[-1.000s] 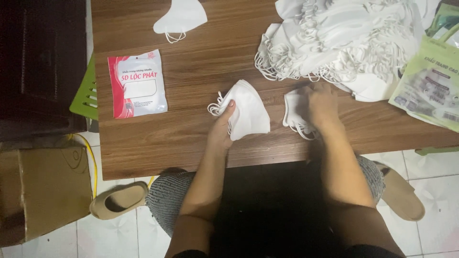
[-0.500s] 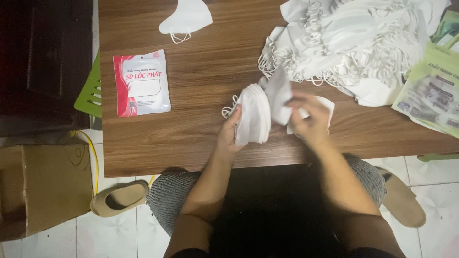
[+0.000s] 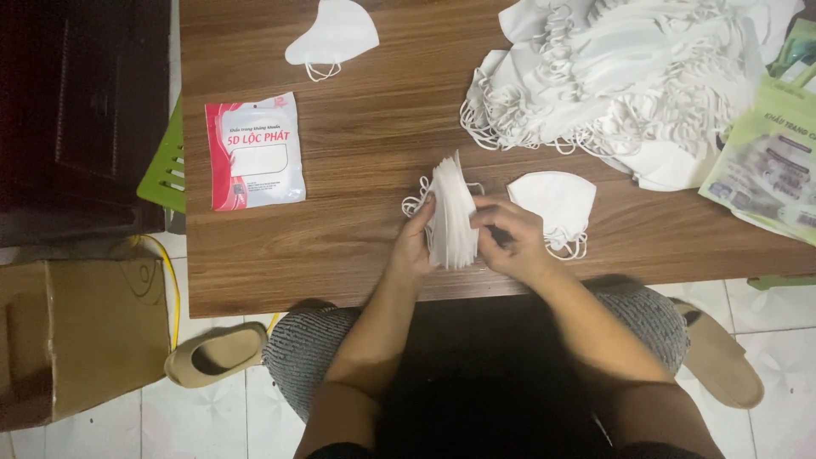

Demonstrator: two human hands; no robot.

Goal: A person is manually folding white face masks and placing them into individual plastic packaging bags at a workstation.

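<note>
A flat red-and-white pouch [image 3: 254,152] lies on the wooden table [image 3: 374,127] at about nine o'clock from the hands; a white mask shows through its clear window, and whether it holds more than one cannot be told. Green-printed packets [image 3: 761,166] rest at the table's three o'clock edge, their contents too blurred to make out.

Compared with half a second ago, the stack of white masks [image 3: 450,212] now stands on edge between the two hands, squared up, where before the right hand was lifting a single mask toward it. One loose mask [image 3: 557,204] now lies flat on the table just beside the right hand, at its two o'clock. The camera view has also shifted slightly.

The left hand [image 3: 414,246] presses its fingers against the stack's left face, thumb side toward the body. The right hand [image 3: 510,242] closes on the opposite face, fingers curled over the near edge. Both hands are clamped on the stack, which sits near the table's six o'clock edge, ear loops spilling out at its ten o'clock side.

A large heap of masks [image 3: 620,76] covers the table at one o'clock, well apart from the hands. A single mask [image 3: 333,36] lies at eleven o'clock near the far edge.
</note>
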